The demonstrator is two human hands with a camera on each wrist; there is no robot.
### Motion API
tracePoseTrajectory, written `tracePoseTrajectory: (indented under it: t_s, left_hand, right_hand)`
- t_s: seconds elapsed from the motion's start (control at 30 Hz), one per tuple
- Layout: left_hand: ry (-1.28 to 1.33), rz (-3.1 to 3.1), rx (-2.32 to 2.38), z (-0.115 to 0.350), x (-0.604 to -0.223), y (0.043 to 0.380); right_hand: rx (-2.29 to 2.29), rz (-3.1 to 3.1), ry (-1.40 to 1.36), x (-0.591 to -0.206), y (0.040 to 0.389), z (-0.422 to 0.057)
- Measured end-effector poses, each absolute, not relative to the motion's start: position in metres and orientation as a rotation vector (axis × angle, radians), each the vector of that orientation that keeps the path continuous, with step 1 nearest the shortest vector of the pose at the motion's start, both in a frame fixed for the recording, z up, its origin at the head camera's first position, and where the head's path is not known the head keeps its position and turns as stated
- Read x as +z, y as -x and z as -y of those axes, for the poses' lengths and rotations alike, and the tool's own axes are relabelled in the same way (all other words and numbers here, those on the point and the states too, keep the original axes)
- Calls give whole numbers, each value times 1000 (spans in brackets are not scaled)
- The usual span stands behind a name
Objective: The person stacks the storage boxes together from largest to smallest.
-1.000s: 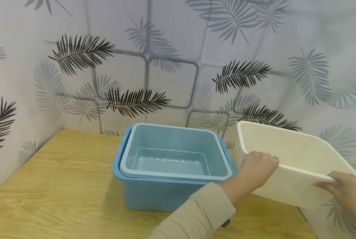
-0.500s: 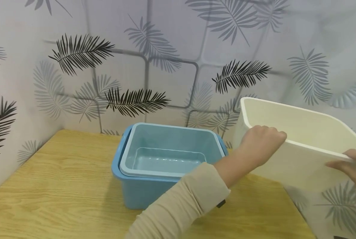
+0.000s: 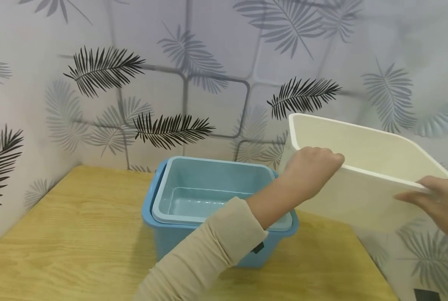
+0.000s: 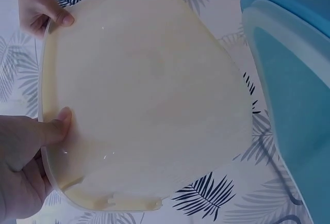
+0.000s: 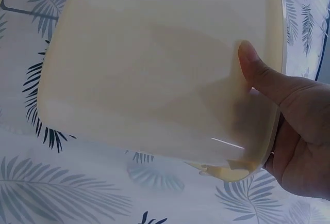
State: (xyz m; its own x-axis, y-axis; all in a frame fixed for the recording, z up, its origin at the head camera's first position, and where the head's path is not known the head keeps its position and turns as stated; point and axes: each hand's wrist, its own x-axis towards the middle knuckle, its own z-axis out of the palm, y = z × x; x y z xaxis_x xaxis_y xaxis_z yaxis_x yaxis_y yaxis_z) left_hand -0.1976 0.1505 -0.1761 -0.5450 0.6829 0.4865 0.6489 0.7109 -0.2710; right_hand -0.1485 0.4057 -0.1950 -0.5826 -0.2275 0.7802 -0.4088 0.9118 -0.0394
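Note:
A cream plastic bin is held up, tilted, at the right of the head view. My left hand grips its near rim toward the left end, thumb on the outer wall and fingers over the edge. Farther right along the same rim, my right hand pinches it; in the right wrist view its thumb presses flat on the outside wall. Below my left forearm stands a blue bin on the table, with a lighter blue bin nested inside it.
The wooden table runs under the blue bins and ends at a right edge beside the leaf-patterned wall covering. A small dark object shows at the bottom right. My left sleeve crosses over the blue bins.
Both hands have raised the cream bin, and in the last half second it has shifted left, partly over the nested blue bins' right end. The blue bins have stayed put.

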Motion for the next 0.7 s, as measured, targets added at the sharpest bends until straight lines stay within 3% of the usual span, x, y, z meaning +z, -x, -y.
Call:
tracePoseTrajectory:
  t_s: [0.27,0.4,0.7]
  left_hand:
    - [1010,2447,21,-125,-174,202]
    - [987,2443,14,-115,-175,204]
    - [956,2407,-24,-93,-178,208]
  right_hand:
    - [-25,2271,-424,-189,149,-379]
    - [2,2348,-346,-188,151,-369]
    - [40,2208,-455,-196,163,-351]
